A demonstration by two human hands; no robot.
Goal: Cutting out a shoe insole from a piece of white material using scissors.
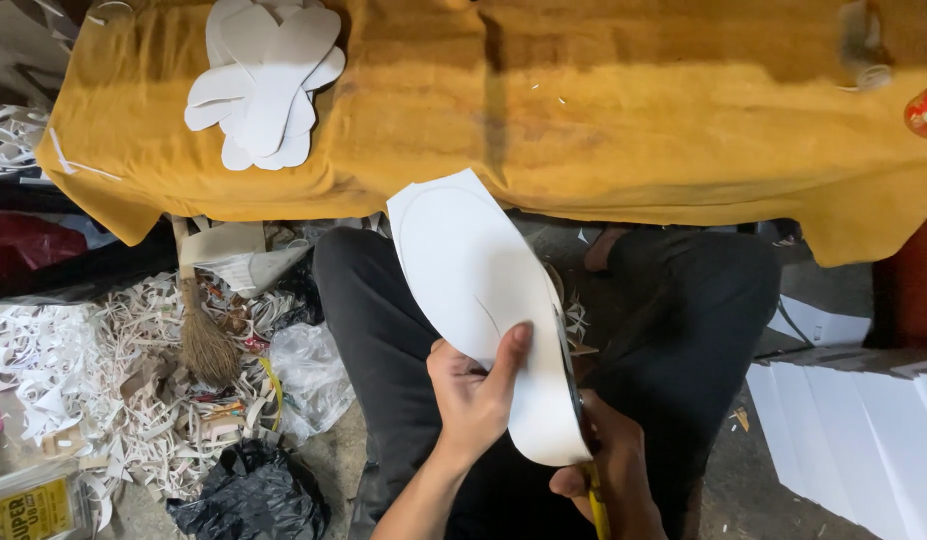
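**Head view: white sheet being trimmed to a sole shape over the lap**

Head camera looks down on my lap, mid frame. Left hand (pixel 475 395) pinches the white sheet (pixel 478 285) at its lower edge, thumb pressed on top, fingers curled under it. Firm, closed pinch. Right hand (pixel 613 475) sits at lower centre-right, wrapped around a yellow-handled cutter (pixel 591 490) whose dark blade runs up along the right edge of the sheet. I cannot tell whether it is scissors or a knife; the sheet hides most of it.

Handling, as I judge it: the sheet looks light and thin, stiff enough to hold itself out flat past the pinch with only a slight bow. Probably card or thin foam board. Smooth matte face, likely to crease if bent hard. Best held close to the cut line, as the left hand does, so the free end does not flap.

Shape: long rounded oval below, still square-cornered at the top end, with a faint curved line drawn near that end.

Around it:
- Stack of cut white sole shapes (pixel 263 85), fanned, upper left on the mustard cloth (pixel 633 110), which looks soft and stained.
- Curly white offcuts (pixel 93 370) heaped at left, with a small broom (pixel 203 340) lying among them.
- Black bag (pixel 248 495), lower left.
- Uncut white sheets (pixel 853 440) stacked on edge, lower right.
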